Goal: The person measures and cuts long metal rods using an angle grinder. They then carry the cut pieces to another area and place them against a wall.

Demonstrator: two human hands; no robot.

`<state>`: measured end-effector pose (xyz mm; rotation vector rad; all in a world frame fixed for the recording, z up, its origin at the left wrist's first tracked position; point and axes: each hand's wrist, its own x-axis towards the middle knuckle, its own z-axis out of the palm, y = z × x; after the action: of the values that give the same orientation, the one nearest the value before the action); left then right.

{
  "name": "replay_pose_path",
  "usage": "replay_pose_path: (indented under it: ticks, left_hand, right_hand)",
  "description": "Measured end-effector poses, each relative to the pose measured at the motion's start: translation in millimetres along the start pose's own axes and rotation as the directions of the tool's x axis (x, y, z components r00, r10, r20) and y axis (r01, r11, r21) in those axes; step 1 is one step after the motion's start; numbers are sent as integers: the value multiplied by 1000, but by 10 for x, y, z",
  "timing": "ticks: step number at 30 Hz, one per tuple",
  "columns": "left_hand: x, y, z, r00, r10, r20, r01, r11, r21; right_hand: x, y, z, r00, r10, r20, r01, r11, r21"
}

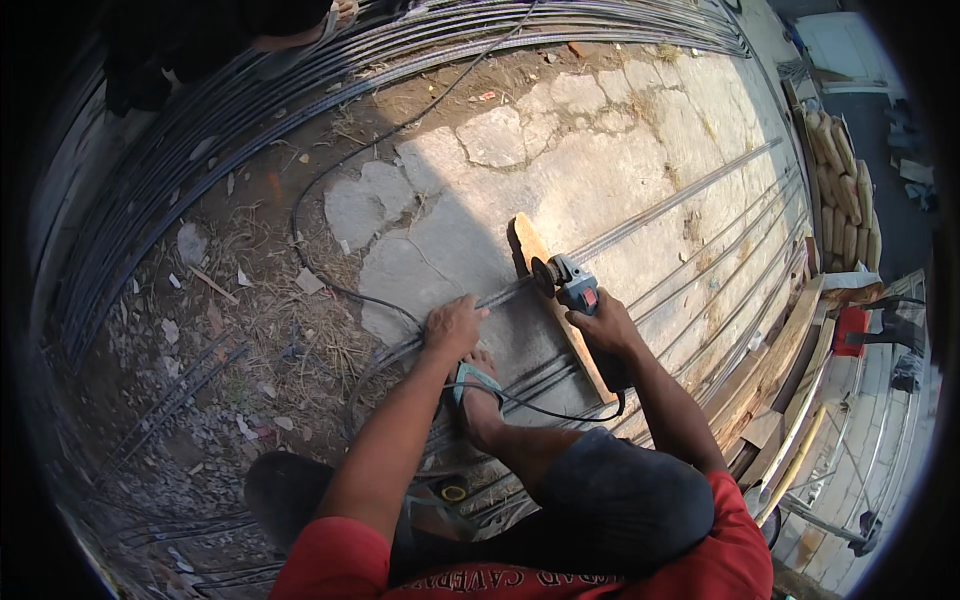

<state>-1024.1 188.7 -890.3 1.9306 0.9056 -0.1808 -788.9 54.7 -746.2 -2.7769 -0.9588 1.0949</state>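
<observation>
My right hand (608, 324) is wrapped around a blue-grey and black angle grinder (576, 288) with a red switch. The grinder's dark disc (543, 277) is at the steel rebar (640, 232); whether it touches cannot be told. Under the rebar, a narrow wooden board (580, 355) lies crosswise on the ground. To the left of the disc, my left hand (454, 327) is closed over the rebar, holding it low. My sandalled foot (478, 385) stands just below that hand. A black power cord (545, 410) runs from the grinder's rear past the foot.
Long rebar (200, 185) curves along the far and left sides. More bars (740, 265) lie at right. Timber planks (775, 365), stacked sacks (838, 190) and a red object (851, 330) are at far right. Another person's dark clothing (170, 50) shows at top left. Rubble (230, 400) covers the left ground.
</observation>
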Motion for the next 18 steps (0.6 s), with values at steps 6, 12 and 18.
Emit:
replay_pose_path:
  ticks: [6, 12, 18]
  left_hand:
    - [-17, -9, -17, 1000, -6, 5, 6, 1000, -19]
    - [-21, -13, -36, 1000, -10, -7, 10, 1000, -27]
    - [-28, -7, -32, 1000, -12, -19, 11, 999, -36]
  right_hand:
    - [-36, -10, 46, 1000, 9, 1, -9, 1000, 8]
    - [-38, -85, 36, 1000, 20, 0, -20, 999, -35]
    - [14, -51, 10, 1000, 16, 25, -15, 999, -44]
